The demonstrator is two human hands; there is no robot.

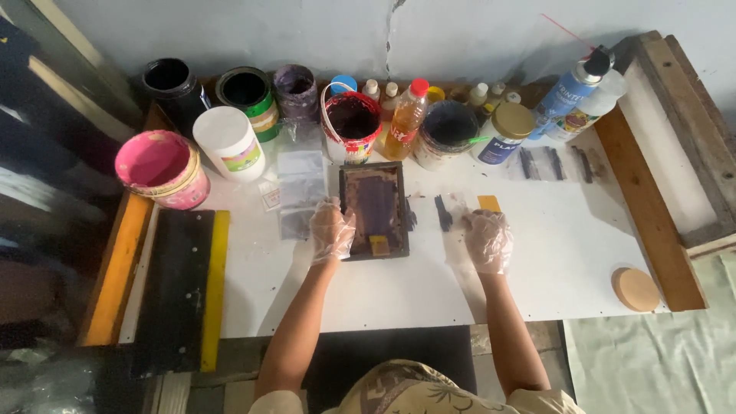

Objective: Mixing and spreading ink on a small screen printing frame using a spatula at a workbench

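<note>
— What's the left hand doing?

— Gloved, its fingers curl together over the left edge of the small wooden frame, which lies flat on the white desk.

— And the right hand?

— Also gloved, well right of the frame, fingers spread flat on the desk. A dark smear sits just left of its fingertips, a yellow card just beyond them.

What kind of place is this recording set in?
Likely a small screen-printing workbench. Open ink tubs line the wall, a small framed screen lies under the gloved left hand, and a large squeegee rests at the table's left edge.
</note>
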